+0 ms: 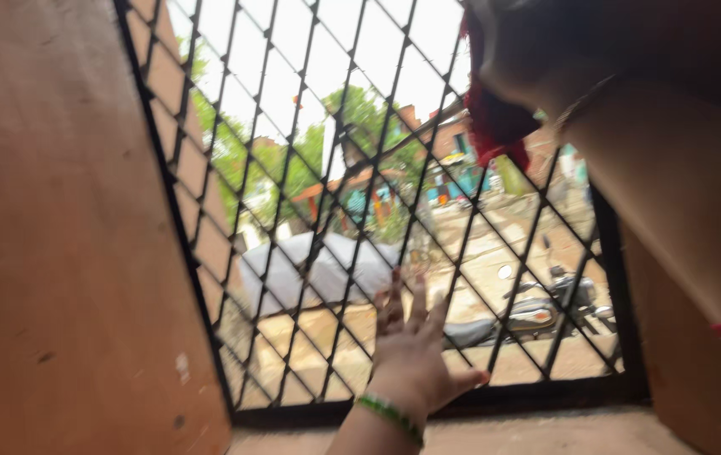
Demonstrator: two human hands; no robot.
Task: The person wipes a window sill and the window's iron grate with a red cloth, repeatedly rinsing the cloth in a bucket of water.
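My left hand (pixel 415 354), with a green bangle at the wrist, reaches up from the bottom middle. Its fingers are spread and the fingertips rest against the black diamond-pattern window grille (pixel 293 211); it holds nothing. My right arm comes in from the right edge and rises to the top right corner. There my right hand (pixel 537 59), blurred and close to the camera, clutches a red cloth (pixel 495 126). The cloth hangs against the upper right part of the grille.
An orange-brown wall (pixel 57 253) flanks the window on the left, and a pale sill (pixel 529 434) runs below it. Outside the grille are a parked motorcycle (pixel 537 312), a grey covered heap (pixel 318 270), trees and buildings.
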